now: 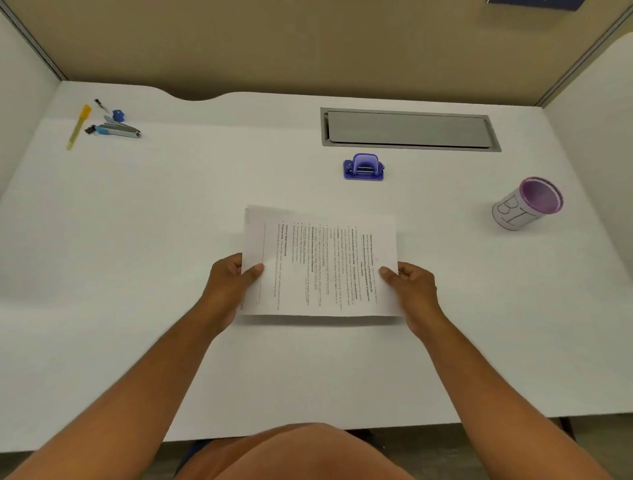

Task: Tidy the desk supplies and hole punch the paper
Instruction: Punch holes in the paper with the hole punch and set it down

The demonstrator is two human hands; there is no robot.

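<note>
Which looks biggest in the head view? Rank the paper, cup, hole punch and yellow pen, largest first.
1. paper, by far
2. cup
3. hole punch
4. yellow pen, long but thin

The cup and punch look close in size, and the cup lies nearer, so that order is unsure.

- The printed lines on the sheet of paper (320,263) are too small and blurred to read.
- The fingers of the left hand (230,281) and of the right hand (412,287) lie under the sheet; only the thumbs show on top.
- The small supplies (109,125) at the far left corner are too small to name surely.
- A dark blue thing (534,4) is cut off by the top edge.
</note>
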